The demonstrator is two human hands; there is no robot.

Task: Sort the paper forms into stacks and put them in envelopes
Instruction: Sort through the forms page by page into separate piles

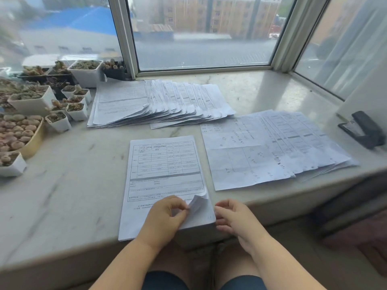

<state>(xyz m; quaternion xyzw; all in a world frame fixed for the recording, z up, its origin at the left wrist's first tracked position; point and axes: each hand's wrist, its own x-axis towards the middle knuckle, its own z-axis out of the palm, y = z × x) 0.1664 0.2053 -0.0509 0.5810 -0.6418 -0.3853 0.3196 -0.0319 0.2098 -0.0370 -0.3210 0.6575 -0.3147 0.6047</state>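
Left hand (165,214) rests on the near stack of forms (165,174), thumb & forefinger pinching the curled lower-right corner of the top sheets. Right hand (232,218) sits just right of that stack at its near-right edge, fingers loosely curled, gripping nothing; fingertips seem to touch the stack's side. To do this step well: peel only one sheet, keep the left palm weighting the pile so it stays square w/ the sill (73,185) edge. A fanned pile (159,103) lies far-left, a spread pile (272,147) right. No envelopes in view. Stapler (362,130) at far right, plant pots (37,105) left.
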